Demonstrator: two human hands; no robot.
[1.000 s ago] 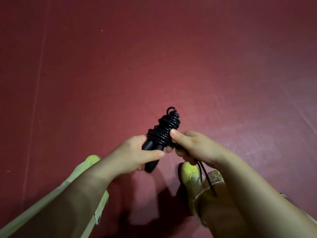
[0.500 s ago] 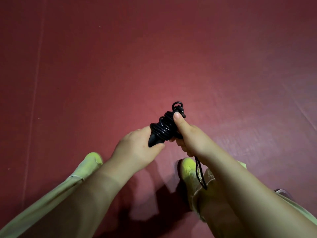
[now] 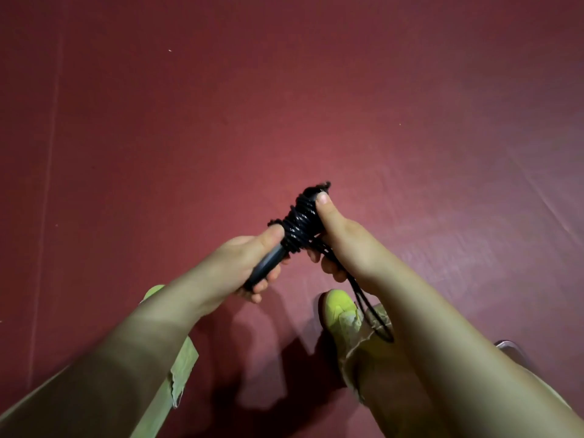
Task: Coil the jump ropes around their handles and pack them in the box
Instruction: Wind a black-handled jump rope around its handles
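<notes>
Low in the middle of the frame, the left hand (image 3: 249, 263) wraps its fingers around the bare black handle (image 3: 264, 269) of the jump rope (image 3: 300, 226). Just right of it, the right hand (image 3: 341, 245) presses its thumb along the coiled cord, fingers curled beneath it, while a loose loop (image 3: 374, 314) hangs toward the yellow-green shoe (image 3: 336, 309) on the red floor (image 3: 284, 90).

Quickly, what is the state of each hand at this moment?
Left hand: grips the bare end of the black jump rope handles.
Right hand: thumb presses the coiled black rope; fingers curl around it.
</notes>
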